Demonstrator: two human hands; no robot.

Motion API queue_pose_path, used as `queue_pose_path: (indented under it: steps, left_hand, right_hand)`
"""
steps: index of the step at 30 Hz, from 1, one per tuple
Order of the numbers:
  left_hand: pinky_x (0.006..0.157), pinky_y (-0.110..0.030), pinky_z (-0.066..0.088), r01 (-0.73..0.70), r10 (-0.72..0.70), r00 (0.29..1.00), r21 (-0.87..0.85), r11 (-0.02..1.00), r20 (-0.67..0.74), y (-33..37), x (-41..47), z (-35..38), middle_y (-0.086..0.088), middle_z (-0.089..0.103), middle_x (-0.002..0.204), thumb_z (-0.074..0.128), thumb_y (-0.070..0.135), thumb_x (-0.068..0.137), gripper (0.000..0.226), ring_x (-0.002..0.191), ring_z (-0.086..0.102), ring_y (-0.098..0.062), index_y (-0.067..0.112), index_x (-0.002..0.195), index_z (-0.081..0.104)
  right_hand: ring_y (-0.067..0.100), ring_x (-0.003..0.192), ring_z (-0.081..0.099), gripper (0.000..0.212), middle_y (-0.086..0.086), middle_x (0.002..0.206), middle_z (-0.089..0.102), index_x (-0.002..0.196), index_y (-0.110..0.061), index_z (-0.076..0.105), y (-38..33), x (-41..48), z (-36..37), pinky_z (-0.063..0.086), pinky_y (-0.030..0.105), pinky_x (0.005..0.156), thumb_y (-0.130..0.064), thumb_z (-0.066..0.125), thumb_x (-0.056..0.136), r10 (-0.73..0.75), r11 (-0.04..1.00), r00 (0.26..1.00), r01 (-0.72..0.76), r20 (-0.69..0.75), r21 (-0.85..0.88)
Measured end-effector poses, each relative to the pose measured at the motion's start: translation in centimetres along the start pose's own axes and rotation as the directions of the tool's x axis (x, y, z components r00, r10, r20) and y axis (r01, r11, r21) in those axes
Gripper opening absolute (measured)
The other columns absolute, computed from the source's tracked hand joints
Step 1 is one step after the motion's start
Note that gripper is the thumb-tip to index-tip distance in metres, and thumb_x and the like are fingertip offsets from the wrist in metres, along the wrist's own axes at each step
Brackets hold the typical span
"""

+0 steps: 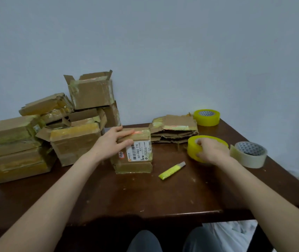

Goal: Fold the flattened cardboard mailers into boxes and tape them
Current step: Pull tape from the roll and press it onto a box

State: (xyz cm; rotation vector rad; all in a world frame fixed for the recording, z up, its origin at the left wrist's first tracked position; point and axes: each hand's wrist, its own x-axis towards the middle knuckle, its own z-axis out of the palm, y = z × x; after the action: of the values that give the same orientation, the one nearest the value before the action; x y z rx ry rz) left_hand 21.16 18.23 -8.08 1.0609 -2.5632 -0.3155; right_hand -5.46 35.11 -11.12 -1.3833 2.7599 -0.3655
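Cardboard box labelled "507-P802 T70" lies under the left hand's spread fingers; right-hand fingers grip yellow tape roll.

Dark wood table against pale blue wall.
Table top scuffed w/ pale specks; white plastic bag on floor, btm right; grey trouser knees below edge.
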Motion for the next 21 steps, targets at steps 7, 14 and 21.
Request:
queue_pose_path:
  steps: [7,14,21]
  left_hand:
    - [0.112,-0.046,0.031,-0.029,0.024,0.999,-0.125,0.992,-0.040,-1.1,0.0,-0.2,0.000,0.033,0.153,0.061,0.041,0.088,0.044,0.139,0.034,-0.019,0.038,0.132,0.052]
    - [0.106,-0.037,0.041,0.019,-0.018,1.000,-0.362,0.932,0.006,-2.1,0.1,-0.7,0.003,0.040,0.149,0.070,0.049,0.077,0.048,0.129,0.046,-0.010,0.035,0.122,0.061]
    - [0.092,-0.032,0.042,0.159,-0.308,0.951,-0.813,0.561,-0.026,0.0,2.5,-3.7,0.003,0.071,0.103,0.045,0.074,0.077,0.067,0.101,0.061,-0.012,0.017,0.095,0.075]
  right_hand:
    - [0.022,0.093,0.057,0.012,0.010,0.095,0.062,0.094,-0.014,0.068,-6.5,0.7,-8.9,0.041,0.027,0.063,-0.021,0.057,0.093,-0.074,0.583,0.978,0.200,-0.194,0.787]
    - [0.018,0.078,0.049,0.034,0.007,0.099,0.056,0.109,-0.010,0.065,-15.7,2.9,-12.5,0.040,0.034,0.073,-0.035,0.062,0.087,-0.323,0.693,0.941,0.308,-0.101,0.652]
    - [0.023,0.091,0.054,0.027,0.007,0.106,0.059,0.103,-0.017,0.065,-17.8,4.8,-12.3,0.045,0.039,0.080,-0.038,0.060,0.088,-0.419,0.755,0.907,0.378,-0.050,0.535]
